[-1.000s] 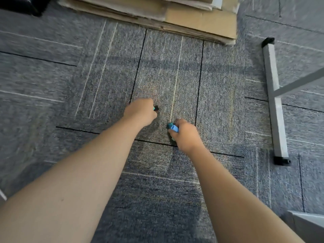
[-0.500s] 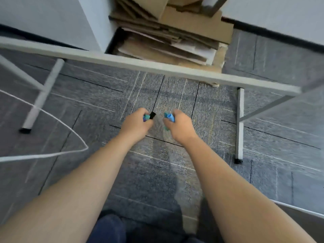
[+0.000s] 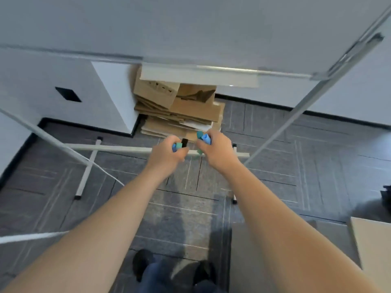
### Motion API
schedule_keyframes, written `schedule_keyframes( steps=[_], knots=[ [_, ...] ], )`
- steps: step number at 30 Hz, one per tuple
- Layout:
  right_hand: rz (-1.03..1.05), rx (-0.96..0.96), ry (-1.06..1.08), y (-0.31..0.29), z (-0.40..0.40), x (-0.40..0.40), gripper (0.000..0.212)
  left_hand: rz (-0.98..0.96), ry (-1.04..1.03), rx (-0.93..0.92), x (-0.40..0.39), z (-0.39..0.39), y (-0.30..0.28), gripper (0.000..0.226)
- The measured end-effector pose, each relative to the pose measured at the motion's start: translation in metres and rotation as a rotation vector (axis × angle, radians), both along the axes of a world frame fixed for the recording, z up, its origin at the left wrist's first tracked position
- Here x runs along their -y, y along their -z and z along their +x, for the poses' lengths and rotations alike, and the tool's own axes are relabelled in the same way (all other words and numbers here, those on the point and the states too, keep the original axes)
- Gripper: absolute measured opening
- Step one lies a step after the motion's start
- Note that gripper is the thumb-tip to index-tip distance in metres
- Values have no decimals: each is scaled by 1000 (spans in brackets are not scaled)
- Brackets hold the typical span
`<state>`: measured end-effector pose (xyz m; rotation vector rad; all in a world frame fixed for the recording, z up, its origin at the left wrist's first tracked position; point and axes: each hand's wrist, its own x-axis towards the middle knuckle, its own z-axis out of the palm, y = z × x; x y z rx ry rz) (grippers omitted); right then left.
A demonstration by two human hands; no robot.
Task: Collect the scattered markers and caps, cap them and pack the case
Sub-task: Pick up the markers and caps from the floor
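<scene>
My left hand (image 3: pixel 167 153) is closed around small marker pieces (image 3: pixel 179 144): blue, green and black ends stick out past the fingers. My right hand (image 3: pixel 218 150) is closed on other pieces, with a blue cap and a teal end (image 3: pixel 204 138) showing above the thumb and a green end below. Both fists are held up in the air, close together, a short gap between them. Whether the pieces are caps or whole markers is hard to tell. No marker case is visible.
A white table edge (image 3: pixel 201 78) and its metal frame legs (image 3: pixel 275 132) stand ahead. A stack of flattened cardboard (image 3: pixel 182 111) leans by the wall. Grey carpet tiles (image 3: pixel 296 170) cover the floor. My feet (image 3: pixel 143 265) are below; a pale board (image 3: pixel 372 246) lies at right.
I have risen from the carpet, both hands lifting with the pieces in them. The view swung up from the floor to the table and wall, and the fists came closer together.
</scene>
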<state>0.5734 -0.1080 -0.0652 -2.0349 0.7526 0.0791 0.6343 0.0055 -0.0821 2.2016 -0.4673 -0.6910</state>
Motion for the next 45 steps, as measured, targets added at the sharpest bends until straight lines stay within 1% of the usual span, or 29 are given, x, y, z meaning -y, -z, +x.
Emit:
schedule_keyframes(
  steps=[2,5,11,13,16,20,24,27,28,30,33,35,37,40,43,45],
  knots=[
    [-11,34,36,-39,-17,13,10,-56,41,7,17,-12,-39,9],
    [-25,75,156,-82,-47,33,11,-122,130,4,45,-30,-84,9],
    [-93,155,477,-139,-142,63,16,-180,458,72,103,-85,-137,16],
    [-158,143,609,-153,-184,66,14,-204,566,59,120,-116,-152,16],
    [-246,129,827,-166,-252,62,20,-231,750,42,140,-170,-168,13],
    [-203,130,1105,-178,-348,38,13,-248,990,-11,155,-260,-180,11],
    [-193,118,1342,-182,-444,2,16,-219,1229,-60,149,-357,-185,9],
    [-190,110,1495,-183,-514,-29,12,-206,1367,-89,138,-428,-185,17],
    [-198,101,1534,-183,-537,-38,12,-202,1406,-107,133,-452,-185,14],
    [-212,91,1590,-181,-581,-55,13,-192,1475,-114,124,-499,-184,8],
    [-235,66,1621,-174,-648,-78,14,-182,1529,-93,107,-571,-174,9],
    [-217,36,1625,-167,-696,-92,18,-164,1555,-75,95,-620,-167,11],
    [-205,-14,1651,-157,-742,-111,25,-134,1607,-10,79,-667,-158,12],
    [-165,-99,1689,-138,-796,-142,26,-119,1707,102,56,-723,-145,20],
    [-109,-171,1714,-113,-833,-171,33,-73,1837,245,35,-766,-130,23],
    [-68,-203,1704,-98,-849,-187,31,-22,1911,372,23,-788,-121,25]
  ],
)
